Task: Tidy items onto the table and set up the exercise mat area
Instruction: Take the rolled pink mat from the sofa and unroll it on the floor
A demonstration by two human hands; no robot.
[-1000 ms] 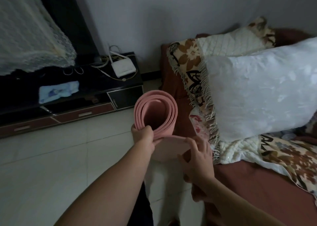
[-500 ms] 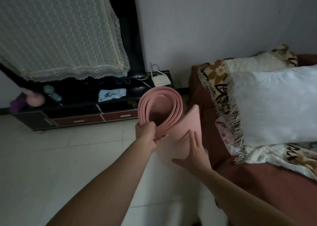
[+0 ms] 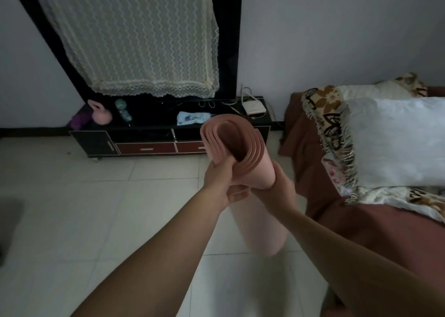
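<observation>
A rolled pink exercise mat [image 3: 243, 153] stands nearly upright in front of me, its open spiral end facing up. My left hand [image 3: 220, 172] grips the rim of the roll at its near left edge, thumb inside the coil. My right hand [image 3: 280, 184] wraps around the roll's right side from behind, fingers reaching under the left hand. The mat's lower part [image 3: 262, 227] hangs down toward the tiled floor.
A black TV stand [image 3: 149, 133] with red drawers stands against the wall, holding a pink kettlebell [image 3: 101, 114], a bottle [image 3: 124, 111], a blue cloth [image 3: 192, 118] and a router [image 3: 254, 107]. A lace-covered TV [image 3: 144, 44] sits above. A bed [image 3: 361, 208] with a white pillow [image 3: 397, 141] is on the right.
My view has risen and pulled back, showing the whole TV stand. My right hand moved from the loose flap to grip around the roll; the flap now lies against the roll.
</observation>
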